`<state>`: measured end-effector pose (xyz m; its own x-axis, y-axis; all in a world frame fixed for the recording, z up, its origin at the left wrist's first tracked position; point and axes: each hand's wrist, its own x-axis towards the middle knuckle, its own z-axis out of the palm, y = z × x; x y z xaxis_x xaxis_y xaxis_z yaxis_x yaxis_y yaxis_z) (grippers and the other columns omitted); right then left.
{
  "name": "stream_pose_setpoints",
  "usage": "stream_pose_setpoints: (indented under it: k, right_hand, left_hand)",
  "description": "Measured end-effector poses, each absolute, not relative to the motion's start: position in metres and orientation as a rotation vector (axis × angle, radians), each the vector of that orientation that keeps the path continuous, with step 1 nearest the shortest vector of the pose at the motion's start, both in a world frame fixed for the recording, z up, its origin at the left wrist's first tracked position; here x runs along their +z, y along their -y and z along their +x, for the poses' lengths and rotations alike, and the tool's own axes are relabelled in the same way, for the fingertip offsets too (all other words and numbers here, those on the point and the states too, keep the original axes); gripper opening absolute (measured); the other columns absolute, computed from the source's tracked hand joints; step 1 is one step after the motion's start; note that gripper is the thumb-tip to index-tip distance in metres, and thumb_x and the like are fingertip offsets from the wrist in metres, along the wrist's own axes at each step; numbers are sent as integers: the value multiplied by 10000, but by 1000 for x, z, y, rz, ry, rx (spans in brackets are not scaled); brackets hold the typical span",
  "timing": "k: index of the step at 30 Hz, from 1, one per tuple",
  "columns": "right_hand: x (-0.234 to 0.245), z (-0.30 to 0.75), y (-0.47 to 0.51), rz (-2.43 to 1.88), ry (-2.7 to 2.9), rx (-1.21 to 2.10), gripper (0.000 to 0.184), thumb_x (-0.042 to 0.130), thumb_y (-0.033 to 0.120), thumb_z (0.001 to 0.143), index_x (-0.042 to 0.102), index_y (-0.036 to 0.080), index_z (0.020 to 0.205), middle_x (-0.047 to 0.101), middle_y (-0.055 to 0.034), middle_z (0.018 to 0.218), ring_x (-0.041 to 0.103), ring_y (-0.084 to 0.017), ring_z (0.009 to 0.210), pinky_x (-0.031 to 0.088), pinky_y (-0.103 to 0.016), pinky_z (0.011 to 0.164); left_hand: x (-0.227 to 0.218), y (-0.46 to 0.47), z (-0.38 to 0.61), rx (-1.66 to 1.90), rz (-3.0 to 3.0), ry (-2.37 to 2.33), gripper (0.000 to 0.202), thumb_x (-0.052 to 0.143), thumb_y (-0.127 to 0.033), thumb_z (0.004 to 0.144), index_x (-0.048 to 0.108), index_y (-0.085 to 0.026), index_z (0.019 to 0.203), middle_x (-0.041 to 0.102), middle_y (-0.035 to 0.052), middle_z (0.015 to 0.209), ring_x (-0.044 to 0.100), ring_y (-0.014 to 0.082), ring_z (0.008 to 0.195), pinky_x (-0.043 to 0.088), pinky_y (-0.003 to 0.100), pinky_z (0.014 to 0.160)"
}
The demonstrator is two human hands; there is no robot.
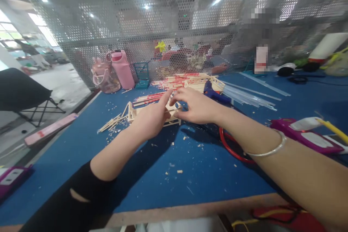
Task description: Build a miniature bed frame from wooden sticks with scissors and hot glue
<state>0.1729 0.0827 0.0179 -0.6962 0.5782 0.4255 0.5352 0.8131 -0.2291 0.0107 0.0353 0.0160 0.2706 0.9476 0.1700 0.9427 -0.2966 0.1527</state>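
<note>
A small model built of pale wooden sticks [132, 113] stands on the blue tabletop, partly hidden behind my hands. My left hand [152, 117] is closed on its near side, with the thumb pointing up and the other fingers mostly out of sight. From the right, my right hand [194, 105] curls its thumb and fingers in a pinch at the model's right end, close to the left fingertips. Whether a tiny loose piece sits in that pinch is not visible. A blue glue gun [216, 95] lies just beyond my right wrist.
Behind are wooden sticks with red marks [182, 79] and clear glue sticks [250, 96]. A pink bottle [123, 69] stands by a perforated metal screen [152, 14]. A red cable [228, 146] and purple power strip [307, 136] lie right. Wood scraps dot the tabletop.
</note>
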Motion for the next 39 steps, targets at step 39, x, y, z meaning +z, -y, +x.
stream_pose_setpoints:
  k: [39]
  right_hand:
    - [-19, 190, -65, -992, 1790, 807, 182, 639, 230, 660, 667, 152, 821, 643, 5, 638, 552, -99, 550, 444, -232, 542]
  left_hand:
    - [23, -31, -20, 1472, 2354, -1833, 313, 407, -141, 839, 592, -138, 1091, 694, 62, 922, 628, 162, 847, 487, 300, 805]
